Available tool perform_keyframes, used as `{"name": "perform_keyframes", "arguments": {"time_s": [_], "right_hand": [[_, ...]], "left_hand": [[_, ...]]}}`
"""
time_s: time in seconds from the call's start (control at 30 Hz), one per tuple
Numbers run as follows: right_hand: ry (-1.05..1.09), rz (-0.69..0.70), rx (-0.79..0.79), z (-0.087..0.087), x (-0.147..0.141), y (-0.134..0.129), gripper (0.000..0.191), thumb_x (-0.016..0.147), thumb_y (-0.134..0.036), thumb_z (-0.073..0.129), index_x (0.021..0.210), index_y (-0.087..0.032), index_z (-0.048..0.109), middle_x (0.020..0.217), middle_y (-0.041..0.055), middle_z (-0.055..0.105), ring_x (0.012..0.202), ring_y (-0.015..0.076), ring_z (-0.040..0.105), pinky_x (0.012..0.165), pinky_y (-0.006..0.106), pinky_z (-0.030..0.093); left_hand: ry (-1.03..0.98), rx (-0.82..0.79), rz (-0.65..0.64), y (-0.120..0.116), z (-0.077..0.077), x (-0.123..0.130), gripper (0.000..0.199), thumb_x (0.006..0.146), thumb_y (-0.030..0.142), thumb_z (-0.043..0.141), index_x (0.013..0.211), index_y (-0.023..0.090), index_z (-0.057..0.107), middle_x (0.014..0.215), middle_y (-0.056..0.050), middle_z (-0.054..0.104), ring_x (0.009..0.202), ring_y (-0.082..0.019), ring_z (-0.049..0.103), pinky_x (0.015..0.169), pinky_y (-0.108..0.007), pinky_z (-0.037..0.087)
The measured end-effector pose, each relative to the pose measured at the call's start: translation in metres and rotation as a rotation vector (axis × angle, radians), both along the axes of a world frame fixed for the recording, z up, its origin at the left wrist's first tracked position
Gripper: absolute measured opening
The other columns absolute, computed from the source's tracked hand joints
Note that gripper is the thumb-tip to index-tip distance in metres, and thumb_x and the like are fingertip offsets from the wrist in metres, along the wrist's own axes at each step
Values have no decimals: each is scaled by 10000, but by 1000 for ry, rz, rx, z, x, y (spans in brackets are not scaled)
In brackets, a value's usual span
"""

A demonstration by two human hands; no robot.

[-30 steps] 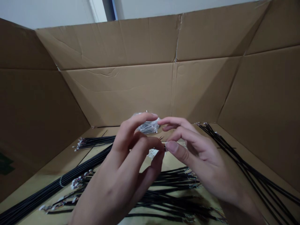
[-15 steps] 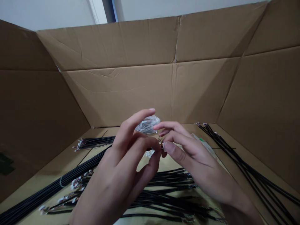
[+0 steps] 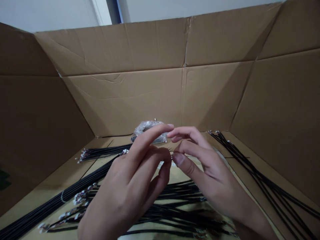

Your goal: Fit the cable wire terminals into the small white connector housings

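Note:
My left hand (image 3: 130, 186) and my right hand (image 3: 210, 173) meet fingertip to fingertip above the middle of the work surface. Thumb and forefinger are pinched on each side. Between them is the end of a cable, of which only thin wire ends (image 3: 169, 149) and a small bit at the fingertips show. The small white connector under my right thumb is now mostly hidden by the fingers. Below my hands lie several black cables (image 3: 175, 213) with white connectors (image 3: 81, 196) at their left ends. Small white pieces (image 3: 163, 164) lie just behind my left fingertips.
Cardboard walls (image 3: 125, 96) enclose the surface at the back and sides. A clear plastic bag (image 3: 147, 128) rests against the back wall. Tied black cables (image 3: 82, 186) run along the left, a shorter bundle (image 3: 107, 151) lies behind them, and loose black cables (image 3: 255, 170) lie at right.
The white connector at my right fingertips has gone largely out of sight. My left forefinger has come lower and closer to my right fingers. The view has shifted slightly.

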State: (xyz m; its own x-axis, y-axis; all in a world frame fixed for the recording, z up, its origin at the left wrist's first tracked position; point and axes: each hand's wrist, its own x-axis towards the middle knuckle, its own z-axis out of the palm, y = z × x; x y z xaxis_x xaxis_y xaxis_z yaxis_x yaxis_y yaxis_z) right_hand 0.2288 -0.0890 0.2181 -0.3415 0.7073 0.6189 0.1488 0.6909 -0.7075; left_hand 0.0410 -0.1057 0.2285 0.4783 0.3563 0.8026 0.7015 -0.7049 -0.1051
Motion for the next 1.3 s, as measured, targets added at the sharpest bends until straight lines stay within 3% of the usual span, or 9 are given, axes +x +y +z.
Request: {"name": "perform_keyframes", "arguments": {"time_s": [0.17, 0.37, 0.57, 0.7, 0.87, 1.03, 1.17, 1.3], "right_hand": [[-22, -46, 23, 0, -3, -1, 236, 1078, -295, 559, 878, -236, 670, 1277, 34, 571, 1309, 161, 564, 1108, 261, 457], [-10, 9, -50, 0, -1, 2, 210, 1090, -339, 536, 944, -258, 664, 1263, 10, 579, 1269, 144, 575, 1078, 243, 461], [-20, 63, -136, 1, -1, 1, 230, 1099, -386, 510, 924, -270, 604, 1260, -29, 591, 1265, 126, 564, 1100, 233, 427], [-36, 55, -138, 2, 0, 1, 228, 1098, -393, 512, 939, -274, 624, 1313, -30, 580, 1330, 135, 532, 1130, 239, 399], [32, 145, -200, 2, 3, 2, 261, 1098, -421, 503, 917, -284, 631, 1278, -37, 580, 1273, 124, 551, 1097, 211, 426], [122, 209, -270, 0, 5, 2, 260, 1076, -425, 548, 877, -287, 643, 1266, -36, 590, 1261, 147, 550, 1153, 261, 405], [130, 205, -292, 0, 5, 0, 239, 1072, -405, 562, 894, -281, 660, 1273, -26, 597, 1267, 152, 559, 1144, 257, 417], [107, 148, -231, 1, 3, -3, 207, 1079, -394, 559, 968, -283, 693, 1267, -18, 596, 1302, 136, 546, 1124, 209, 412]], "left_hand": [[14, 2, -23, 0, -2, -1, 147, 1019, 76, 490, 1006, 205, 558, 1412, -122, 616, 883, -157, 746, 728, -289, 618], [-1, -45, -21, 3, 0, -4, 147, 1002, 52, 535, 1011, 190, 585, 1416, -107, 582, 920, -125, 720, 804, -272, 595], [-40, -63, -18, 0, 1, -6, 157, 984, 52, 569, 1032, 199, 592, 1426, -106, 578, 1048, -163, 724, 855, -258, 609], [-44, -60, -19, 1, 0, -6, 151, 977, 66, 584, 1024, 207, 608, 1451, -103, 591, 1026, -183, 746, 841, -275, 629], [-84, -89, -34, 3, 2, -4, 170, 966, 60, 593, 972, 230, 612, 1397, -58, 643, 1002, -158, 746, 881, -263, 633], [-176, -132, -93, 4, 3, -2, 170, 963, 70, 594, 947, 238, 611, 1298, -48, 692, 936, -141, 753, 701, -215, 631], [-155, -109, -93, 3, 2, -1, 161, 966, 71, 587, 946, 230, 603, 1283, -46, 704, 979, -145, 757, 898, -253, 645], [-156, -119, -101, 3, 0, 1, 184, 974, 54, 579, 1016, 232, 599, 1319, -31, 700, 1049, -130, 747, 951, -204, 621]]}}
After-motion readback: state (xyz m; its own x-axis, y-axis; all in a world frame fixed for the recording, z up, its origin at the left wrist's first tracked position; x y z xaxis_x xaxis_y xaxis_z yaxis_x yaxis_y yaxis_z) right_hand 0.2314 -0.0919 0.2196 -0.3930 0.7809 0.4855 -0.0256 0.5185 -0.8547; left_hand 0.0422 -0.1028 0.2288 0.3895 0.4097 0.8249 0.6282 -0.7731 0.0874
